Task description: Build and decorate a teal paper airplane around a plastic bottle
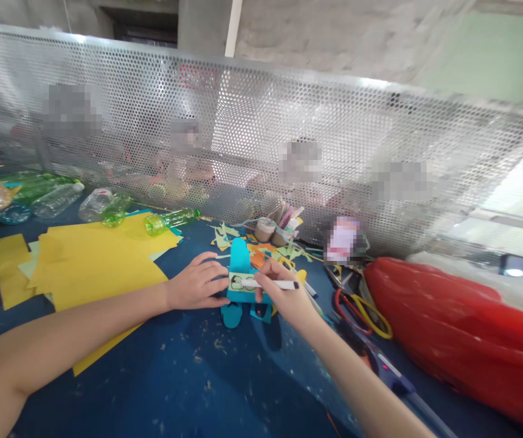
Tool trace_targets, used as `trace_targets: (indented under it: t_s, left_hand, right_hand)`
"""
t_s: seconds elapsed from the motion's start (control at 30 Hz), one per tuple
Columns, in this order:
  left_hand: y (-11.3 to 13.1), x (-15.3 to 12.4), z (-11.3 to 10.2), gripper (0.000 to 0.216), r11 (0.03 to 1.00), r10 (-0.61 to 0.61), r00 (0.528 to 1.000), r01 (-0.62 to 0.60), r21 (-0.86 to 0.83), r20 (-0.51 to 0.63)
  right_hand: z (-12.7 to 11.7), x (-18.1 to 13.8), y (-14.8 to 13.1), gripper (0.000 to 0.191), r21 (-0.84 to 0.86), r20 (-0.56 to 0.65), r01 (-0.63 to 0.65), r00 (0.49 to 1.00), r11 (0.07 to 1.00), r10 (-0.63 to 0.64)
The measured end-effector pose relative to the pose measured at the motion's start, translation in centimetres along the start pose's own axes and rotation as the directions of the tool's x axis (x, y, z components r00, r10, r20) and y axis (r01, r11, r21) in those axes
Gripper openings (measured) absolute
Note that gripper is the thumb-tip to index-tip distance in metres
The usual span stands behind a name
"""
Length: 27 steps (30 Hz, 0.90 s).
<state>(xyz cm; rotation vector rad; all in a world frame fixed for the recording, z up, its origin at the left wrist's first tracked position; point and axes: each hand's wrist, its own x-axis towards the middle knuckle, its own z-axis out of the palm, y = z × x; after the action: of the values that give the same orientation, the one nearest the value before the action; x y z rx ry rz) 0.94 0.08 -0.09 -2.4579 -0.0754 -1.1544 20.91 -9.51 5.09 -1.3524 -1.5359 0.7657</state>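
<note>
A teal paper craft figure [239, 263] stands on the blue table [188, 377], with a pale green strip across its middle. My left hand [196, 283] rests against its left side, fingers curled and pressing on it. My right hand [280, 286] pinches a white marker pen [274, 283], its tip touching the pale strip where black marks show. The pen lies nearly level, its dark end pointing right.
Yellow paper sheets [92, 261] lie at the left with several plastic bottles [170, 220] behind. Paper scraps, tape rolls [266, 230] and scissors [362, 307] sit behind and right. A red plastic bag [453, 328] fills the right. A perforated metal screen [261, 140] stands behind, people beyond it.
</note>
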Motion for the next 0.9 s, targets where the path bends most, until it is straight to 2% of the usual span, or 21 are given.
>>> trace_targets:
  t_s: [0.9]
  left_hand:
    - [-0.06,-0.05,0.02,0.026,1.000,-0.010,1.000,0.010,0.001,0.012]
  right_hand:
    - [0.07,-0.14,-0.07,0.021,0.026,0.025,-0.026,0.999,0.999,0.025]
